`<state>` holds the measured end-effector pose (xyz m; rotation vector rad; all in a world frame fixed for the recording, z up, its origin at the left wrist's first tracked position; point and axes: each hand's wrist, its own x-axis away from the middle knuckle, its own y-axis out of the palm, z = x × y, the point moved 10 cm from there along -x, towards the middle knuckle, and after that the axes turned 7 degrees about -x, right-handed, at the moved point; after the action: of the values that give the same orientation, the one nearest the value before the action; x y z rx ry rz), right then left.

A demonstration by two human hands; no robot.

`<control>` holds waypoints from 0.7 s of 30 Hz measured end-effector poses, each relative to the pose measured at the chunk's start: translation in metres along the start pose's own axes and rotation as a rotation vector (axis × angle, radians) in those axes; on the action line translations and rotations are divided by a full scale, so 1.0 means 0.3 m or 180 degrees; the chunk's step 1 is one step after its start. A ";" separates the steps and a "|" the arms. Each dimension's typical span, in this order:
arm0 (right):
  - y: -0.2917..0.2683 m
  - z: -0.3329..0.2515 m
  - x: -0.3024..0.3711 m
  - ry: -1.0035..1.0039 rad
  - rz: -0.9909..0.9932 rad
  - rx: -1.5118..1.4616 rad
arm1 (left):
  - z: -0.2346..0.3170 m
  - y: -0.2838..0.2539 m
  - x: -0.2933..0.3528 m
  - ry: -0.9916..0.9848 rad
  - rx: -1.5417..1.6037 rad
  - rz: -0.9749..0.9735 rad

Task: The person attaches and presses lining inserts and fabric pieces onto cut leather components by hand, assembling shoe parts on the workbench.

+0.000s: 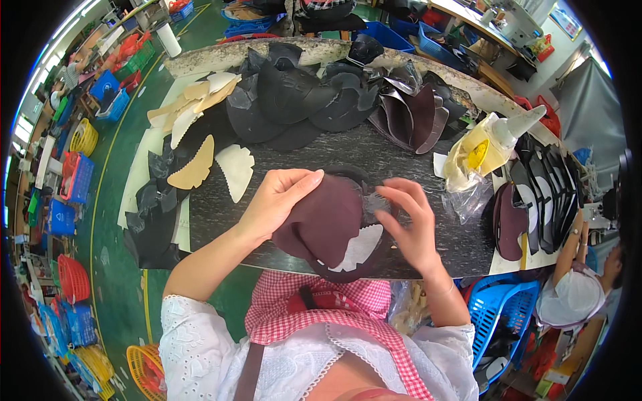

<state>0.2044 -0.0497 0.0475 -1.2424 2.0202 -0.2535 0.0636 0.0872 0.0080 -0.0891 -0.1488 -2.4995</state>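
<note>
Above the near edge of the dark worktable, my left hand (283, 200) grips a maroon shoe upper (319, 224), thumb over its top edge. The upper is bent into a curve, and a pale grey toothed-edge piece (364, 246) shows at its lower right. On the right side of the upper, my right hand (413, 224) is curled, its thumb and fingertips at a thin dark translucent piece (372, 209). A black curved edge shows behind and below the upper. Left of my left hand lie a white toothed-edge piece (234, 172) and a tan one (193, 164).
Black cut pieces (284, 100) are heaped along the table's far side, with folded maroon uppers (413, 117) beside them. A yellow glue bottle (483, 148) stands at right, near stacked uppers (535, 194). A blue basket (503, 311) is below right; another person (576, 291) sits beyond.
</note>
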 end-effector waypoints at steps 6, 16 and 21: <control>0.351 -0.074 0.271 0.2482 -0.1443 -0.4956 | 0.179 0.157 0.134 0.1212 -0.2376 -0.0645; 0.358 -0.119 0.286 0.3081 -0.1866 -0.5014 | 0.005 0.059 0.154 0.1078 -0.0343 -0.0867; 0.307 -0.132 0.272 0.2966 -0.1636 -0.4890 | -0.242 0.183 0.245 -0.0828 0.2495 -0.2120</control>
<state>0.0929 -0.0789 -0.0113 -3.0008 2.5856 0.8372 0.0352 -0.0093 -0.0519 -0.0379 -1.4446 -2.8470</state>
